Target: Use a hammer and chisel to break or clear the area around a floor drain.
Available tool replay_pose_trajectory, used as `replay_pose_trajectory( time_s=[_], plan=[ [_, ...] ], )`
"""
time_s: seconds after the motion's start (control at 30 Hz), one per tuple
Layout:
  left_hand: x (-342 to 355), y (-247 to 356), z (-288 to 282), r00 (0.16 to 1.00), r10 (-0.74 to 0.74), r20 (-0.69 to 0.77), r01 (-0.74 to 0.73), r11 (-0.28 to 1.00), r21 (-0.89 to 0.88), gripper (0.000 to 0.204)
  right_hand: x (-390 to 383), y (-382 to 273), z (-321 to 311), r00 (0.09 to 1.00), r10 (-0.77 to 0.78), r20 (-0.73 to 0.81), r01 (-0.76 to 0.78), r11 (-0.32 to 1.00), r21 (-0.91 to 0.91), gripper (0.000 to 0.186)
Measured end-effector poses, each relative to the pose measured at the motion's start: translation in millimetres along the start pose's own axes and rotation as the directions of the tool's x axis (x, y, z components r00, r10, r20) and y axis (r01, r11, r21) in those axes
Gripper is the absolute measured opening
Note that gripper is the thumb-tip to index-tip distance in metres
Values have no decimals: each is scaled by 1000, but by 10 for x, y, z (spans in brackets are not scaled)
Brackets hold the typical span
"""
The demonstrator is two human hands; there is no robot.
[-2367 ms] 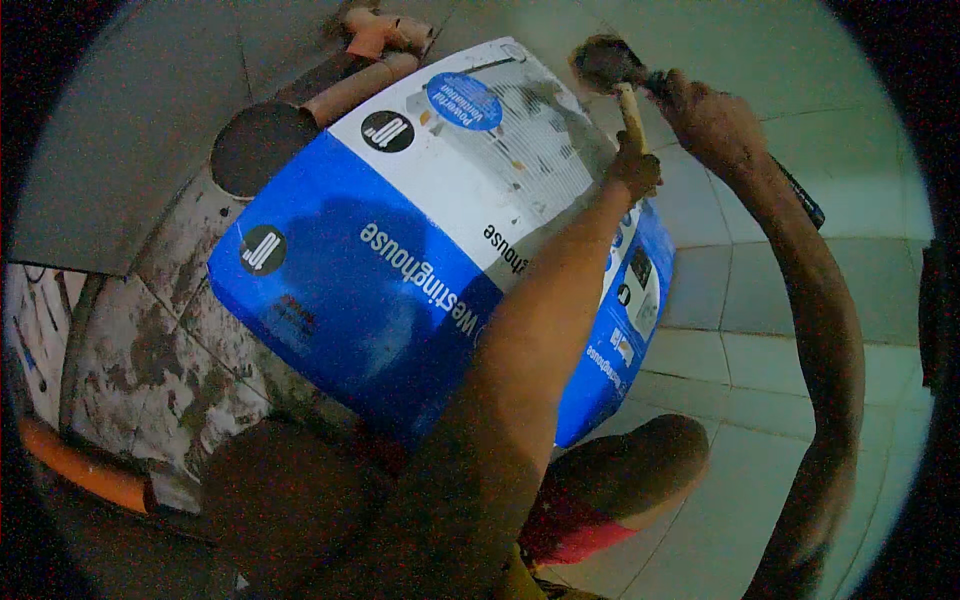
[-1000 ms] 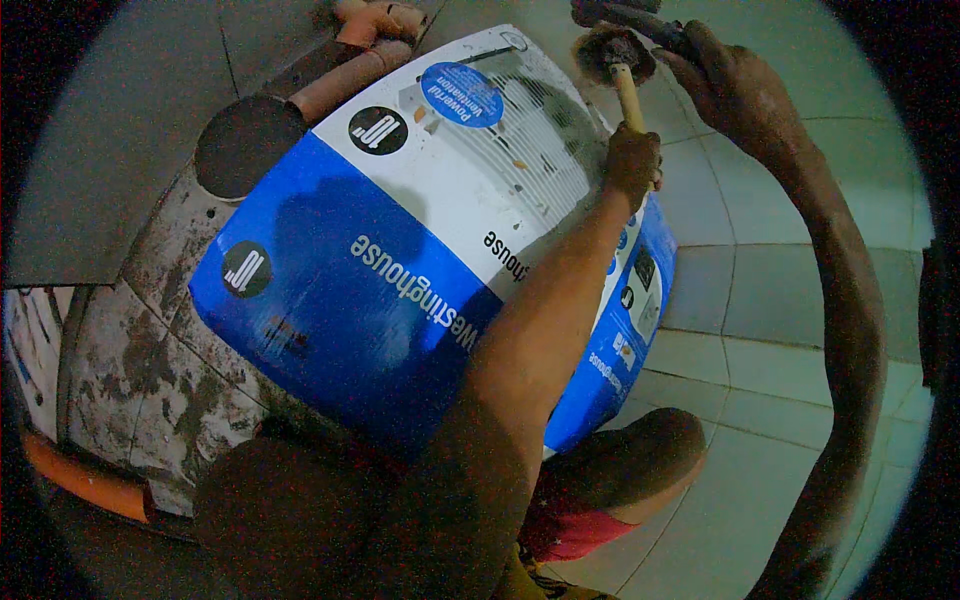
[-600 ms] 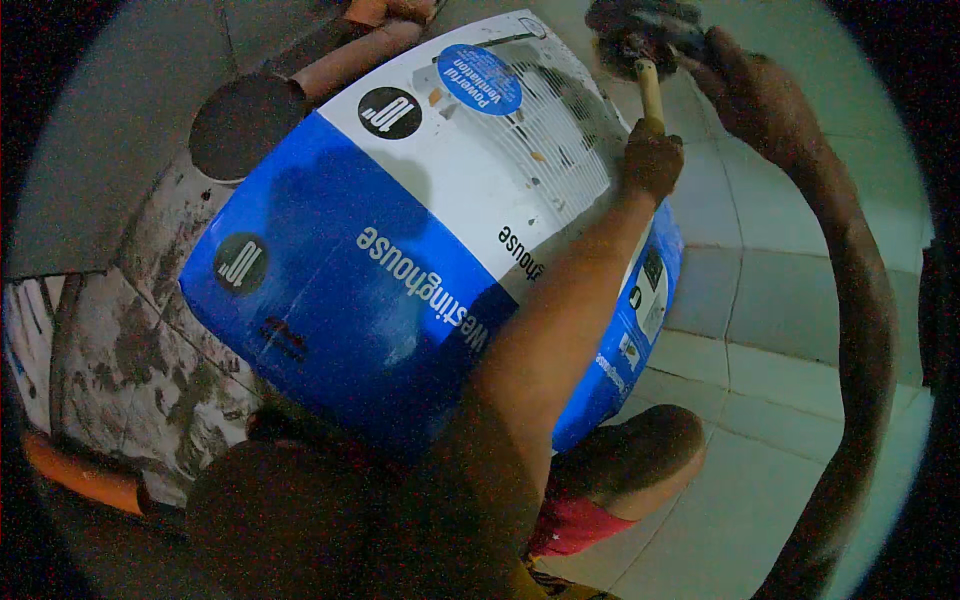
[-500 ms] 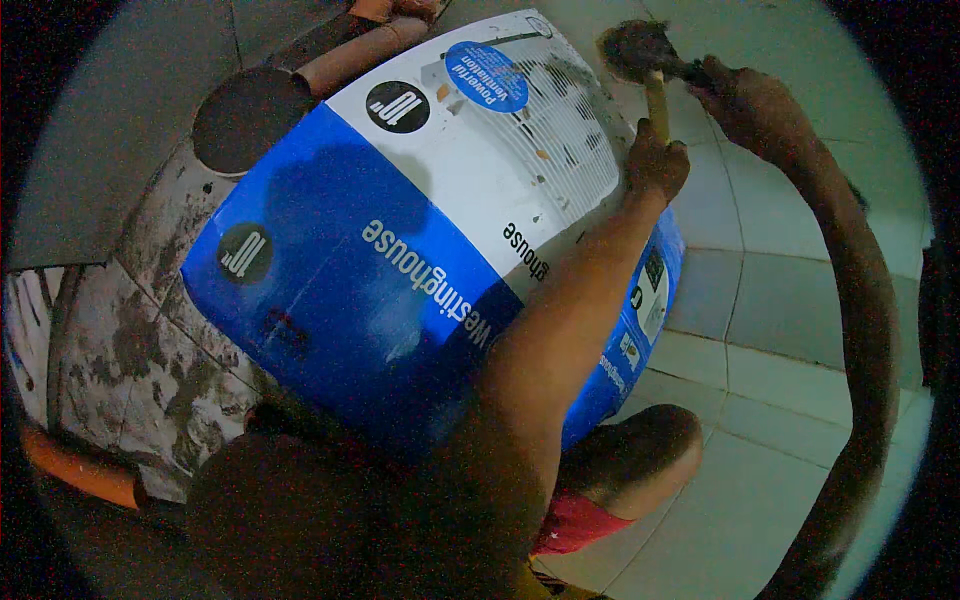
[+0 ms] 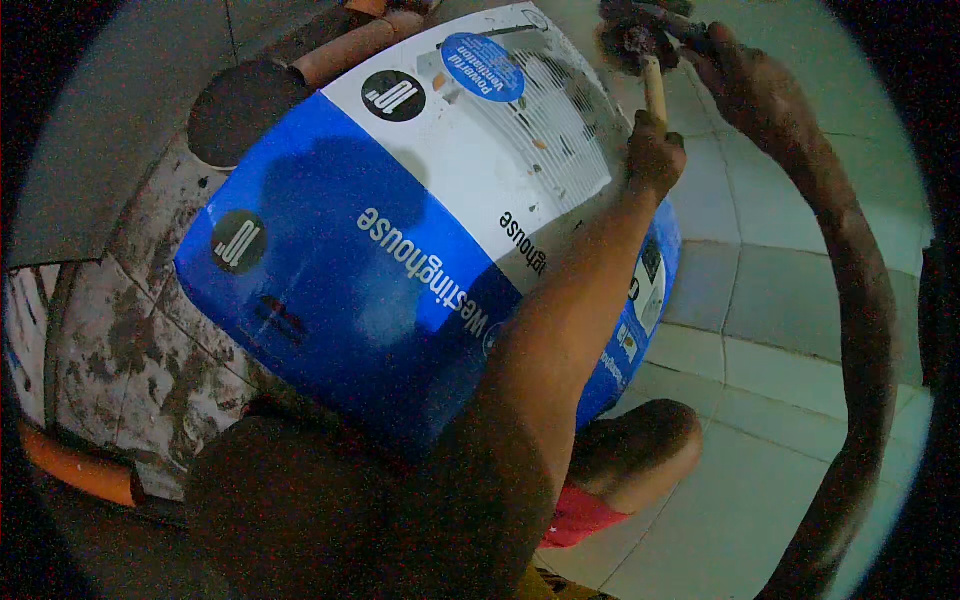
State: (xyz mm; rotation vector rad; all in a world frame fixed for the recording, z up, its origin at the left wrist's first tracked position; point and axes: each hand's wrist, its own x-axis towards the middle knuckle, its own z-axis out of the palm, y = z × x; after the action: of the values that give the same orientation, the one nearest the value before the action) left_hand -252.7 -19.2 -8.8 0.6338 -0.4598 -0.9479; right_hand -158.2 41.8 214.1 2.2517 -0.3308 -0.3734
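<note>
"What did the left hand (image 5: 656, 160) have?"

"It was clamped round the pale, wood-coloured stick handle (image 5: 654, 88) of a tool whose dark, rough, rounded head (image 5: 640, 48) lay at the upper edge of the view, just beyond the box's far right side."

"Which box?"

"The big blue-and-white printed cardboard box (image 5: 420, 215). The left forearm reached across it."

"And the right hand (image 5: 745, 90)?"

"Apart from the left, and closed on a dark, long-handled tool (image 5: 685, 27). That tool overlapped the rounded head; I couldn't tell whether they touched."

"What stood around them?"

"Pale greenish tiles (image 5: 785, 300) to the right. Left of the box lay a brownish-orange pipe (image 5: 360, 48) and a dark round disc-like end (image 5: 243, 115), with a bright orange pipe (image 5: 80, 465) at lower left."

"Below?"

"A bent knee (image 5: 650, 440) and red cloth (image 5: 585, 513)."
</note>
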Motion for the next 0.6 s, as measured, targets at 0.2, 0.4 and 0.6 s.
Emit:
replay_pose_trajectory(
  time_s=[0.2, 0.4, 0.6],
  plan=[
    [578, -96, -474, 976, 219, 12, -169, 716, 677, 14, 477, -60, -89, 997, -71, -2, 71, 996, -52, 30],
    [676, -352, -653, 986, 40, 161, 57, 831, -554, 12, 343, -86, -458, 972, 181, -150, -163, 978, 127, 28],
    [240, 537, -853, 984, 176, 34, -177, 914, 364, 13, 307, -211, -466, 989, 132, -70, -125, 987, 101, 29]
  ],
)
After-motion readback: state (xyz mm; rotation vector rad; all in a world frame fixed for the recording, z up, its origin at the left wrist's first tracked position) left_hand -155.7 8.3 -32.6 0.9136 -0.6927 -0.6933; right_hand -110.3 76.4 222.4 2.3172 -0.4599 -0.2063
